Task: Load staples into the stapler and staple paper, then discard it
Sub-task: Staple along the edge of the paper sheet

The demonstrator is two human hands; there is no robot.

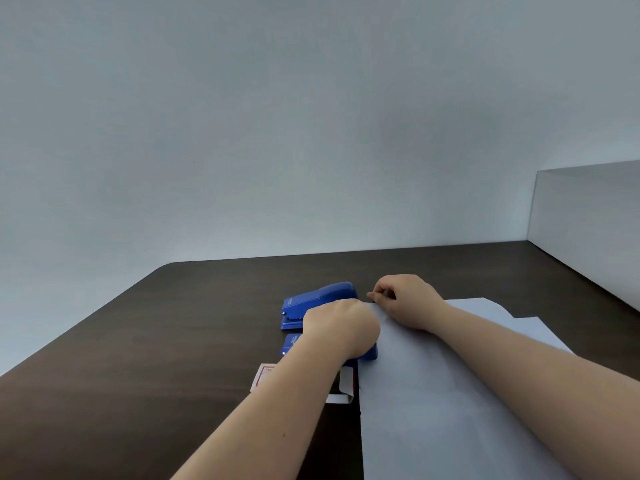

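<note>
Two blue staplers lie on the dark table. The far stapler (317, 303) lies free. The near stapler (367, 353) is mostly hidden under my left hand (341, 327), which presses down on it at the top-left corner of the white paper sheets (433, 393). My right hand (405, 299) pinches the paper's far corner between thumb and finger, just right of the far stapler. A small open staple box (266, 374), white with red print, sits under my left forearm.
The dark wooden table (156, 358) runs back to a pale wall. A white board or box side (585, 216) stands at the right rear edge. More paper sheets fan out to the right under my right forearm.
</note>
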